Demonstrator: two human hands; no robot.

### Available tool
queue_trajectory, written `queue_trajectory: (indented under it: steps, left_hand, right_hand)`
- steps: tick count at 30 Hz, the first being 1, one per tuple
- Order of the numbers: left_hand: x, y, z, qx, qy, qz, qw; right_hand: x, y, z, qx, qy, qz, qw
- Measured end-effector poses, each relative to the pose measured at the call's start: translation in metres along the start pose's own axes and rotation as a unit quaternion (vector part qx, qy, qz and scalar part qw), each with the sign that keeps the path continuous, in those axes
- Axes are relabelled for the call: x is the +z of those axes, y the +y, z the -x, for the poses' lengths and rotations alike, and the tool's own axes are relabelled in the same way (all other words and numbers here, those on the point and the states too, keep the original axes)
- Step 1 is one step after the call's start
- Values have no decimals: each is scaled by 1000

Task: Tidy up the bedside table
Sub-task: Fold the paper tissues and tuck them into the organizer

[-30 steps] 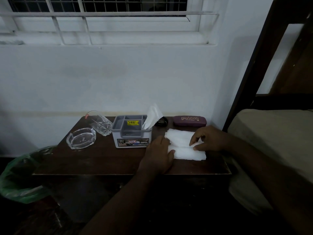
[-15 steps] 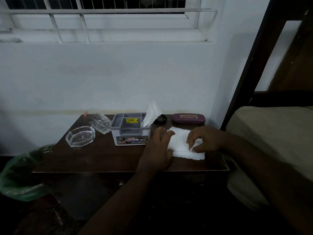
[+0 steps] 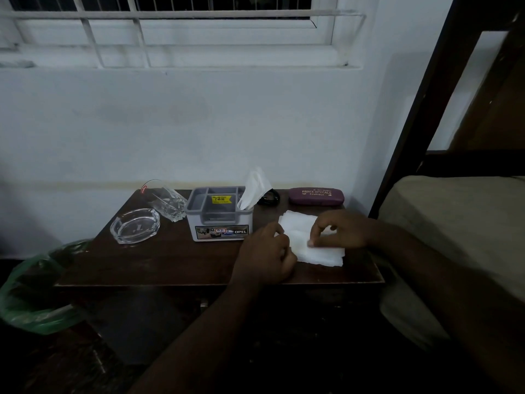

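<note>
- White tissue (image 3: 315, 247) lies flat at the desk's (image 3: 170, 260) front right.
- Right hand (image 3: 339, 230) presses on it, fingers pinching a fold.
- Left hand (image 3: 265, 258) curls at its left edge, gripping the tissue.
- Grey organiser (image 3: 218, 214) stands just left.

Both my forearms reach forward, bare. My left hand (image 3: 265, 255) is curled, knuckles up, fingers (image 3: 277, 231) bent inward. My right hand (image 3: 342, 230) arches palm down, fingertips pinched together.
</note>
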State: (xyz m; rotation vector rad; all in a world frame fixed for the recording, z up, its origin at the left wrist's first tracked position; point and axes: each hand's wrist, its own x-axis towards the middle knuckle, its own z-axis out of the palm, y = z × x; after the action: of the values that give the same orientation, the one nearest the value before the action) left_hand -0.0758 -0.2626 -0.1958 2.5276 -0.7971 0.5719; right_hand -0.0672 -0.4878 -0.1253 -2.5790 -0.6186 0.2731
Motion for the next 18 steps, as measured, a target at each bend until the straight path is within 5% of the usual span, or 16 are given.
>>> queue_trajectory:
  steps: [4, 8, 18]
  left_hand:
    - [1, 0, 0, 1, -2, -9, 1000]
    - [0, 0, 1, -1, 0, -7, 1000]
    - [1, 1, 0, 10, 55, 27, 998]
  right_hand:
    - [7, 6, -11, 48, 107, 23, 993]
    - [13, 9, -20, 85, 58, 74, 992]
    - [6, 5, -22, 87, 33, -37, 995]
